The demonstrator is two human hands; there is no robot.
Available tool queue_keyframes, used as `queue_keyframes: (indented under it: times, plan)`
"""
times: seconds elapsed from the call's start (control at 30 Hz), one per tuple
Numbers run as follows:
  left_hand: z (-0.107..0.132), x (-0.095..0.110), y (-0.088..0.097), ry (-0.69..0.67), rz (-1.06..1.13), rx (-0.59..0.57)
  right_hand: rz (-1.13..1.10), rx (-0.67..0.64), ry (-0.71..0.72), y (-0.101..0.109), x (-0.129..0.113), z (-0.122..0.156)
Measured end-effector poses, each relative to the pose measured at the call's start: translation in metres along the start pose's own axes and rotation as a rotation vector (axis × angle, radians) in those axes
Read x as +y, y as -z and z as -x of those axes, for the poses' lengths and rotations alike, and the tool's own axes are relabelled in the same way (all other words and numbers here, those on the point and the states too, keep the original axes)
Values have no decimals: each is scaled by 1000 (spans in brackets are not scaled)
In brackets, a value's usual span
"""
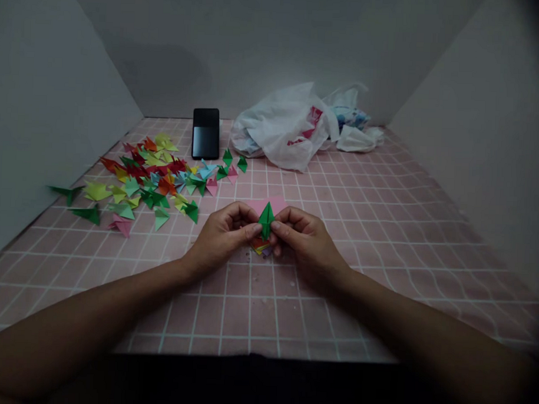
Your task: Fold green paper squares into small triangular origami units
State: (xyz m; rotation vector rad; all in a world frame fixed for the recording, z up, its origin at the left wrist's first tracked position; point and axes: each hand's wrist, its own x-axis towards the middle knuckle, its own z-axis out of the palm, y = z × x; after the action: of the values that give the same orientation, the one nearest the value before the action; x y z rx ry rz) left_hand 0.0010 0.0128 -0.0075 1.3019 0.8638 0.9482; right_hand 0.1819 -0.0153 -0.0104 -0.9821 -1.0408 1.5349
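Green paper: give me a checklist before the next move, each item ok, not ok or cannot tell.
1. Left hand pinching the green paper: ok.
2. Right hand pinching its other side: ok.
3. Its top tip in plain view: ok.
4. Hands free of the colored paper below: cannot tell, they overlap in view.
5. Phone apart from both hands: ok.
6. Folded shapes apart from both hands: ok.
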Motion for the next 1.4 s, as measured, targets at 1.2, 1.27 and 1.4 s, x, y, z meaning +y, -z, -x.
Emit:
queue_keyframes:
  times: [1.2, 1.27, 1.4]
  plan:
    - [3, 9, 0, -109, -335, 64, 87, -98, 55, 1, -1, 1]
    - [4, 9, -1, -91, -311, 58, 98, -94, 56, 0, -1, 1]
    - [4, 8, -3, -29, -221, 41, 88, -92, 51, -2, -1, 2]
